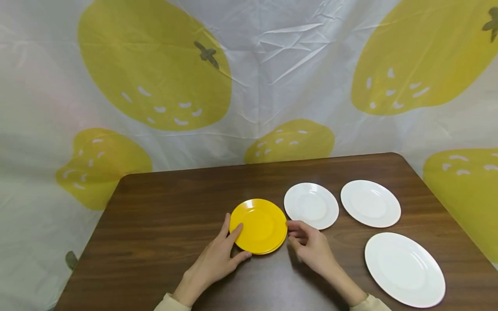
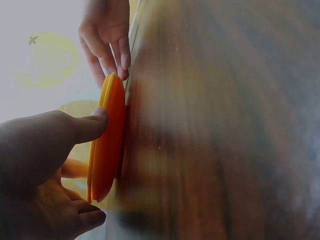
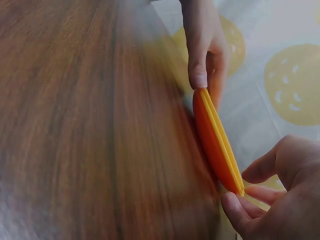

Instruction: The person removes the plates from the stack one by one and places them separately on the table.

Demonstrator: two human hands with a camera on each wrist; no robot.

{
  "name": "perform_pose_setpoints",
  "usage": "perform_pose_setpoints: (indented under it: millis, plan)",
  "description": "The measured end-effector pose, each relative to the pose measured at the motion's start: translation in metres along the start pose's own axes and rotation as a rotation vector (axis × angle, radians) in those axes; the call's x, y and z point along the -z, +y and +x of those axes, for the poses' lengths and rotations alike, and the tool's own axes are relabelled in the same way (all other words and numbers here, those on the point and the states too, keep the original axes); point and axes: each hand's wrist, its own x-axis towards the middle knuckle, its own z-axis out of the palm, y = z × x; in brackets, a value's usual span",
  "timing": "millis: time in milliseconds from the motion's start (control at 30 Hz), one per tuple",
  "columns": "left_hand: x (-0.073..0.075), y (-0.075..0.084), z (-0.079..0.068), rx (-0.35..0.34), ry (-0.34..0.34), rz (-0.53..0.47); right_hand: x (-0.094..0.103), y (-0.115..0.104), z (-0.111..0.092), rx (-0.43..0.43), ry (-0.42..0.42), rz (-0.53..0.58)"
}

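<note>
Stacked yellow plates [image 1: 258,226] are at the middle of the brown table, with two rims lying close together in the wrist views. My left hand [image 1: 215,257] holds their left side; its thumb is at the near rim and one finger reaches over the top plate. From the other side, my right hand [image 1: 313,248] touches the right rim with its fingertips, the thumb a little lower beside the edge. In the right wrist view, the fingers [image 3: 262,170] and thumb lie around the rim of the yellow plates [image 3: 215,142]. How many plates are stacked is unclear.
Three white plates lie to the right: a small one [image 1: 311,206] just behind my right hand, another [image 1: 371,203] at the back right, and a larger one [image 1: 404,270] near the front right. The wooden table [image 1: 155,224] ends at a lemon-patterned cloth [image 1: 249,86].
</note>
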Motion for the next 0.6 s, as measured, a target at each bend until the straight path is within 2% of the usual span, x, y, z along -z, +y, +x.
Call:
perform_pose_setpoints:
  millis: [200,300,467,600]
  plan:
    - [0.003,-0.004,0.003,0.005,0.023,-0.099,-0.004,-0.002,0.002,0.026,-0.008,0.011]
    - [0.005,-0.006,0.005,0.018,0.058,-0.166,-0.005,-0.002,0.002,0.041,-0.002,0.0]
    - [0.005,-0.011,0.011,0.022,0.204,-0.296,-0.008,-0.003,0.002,0.048,0.011,-0.035]
    - [0.006,-0.016,0.017,0.096,0.311,-0.421,-0.011,-0.003,0.003,0.045,0.023,-0.053]
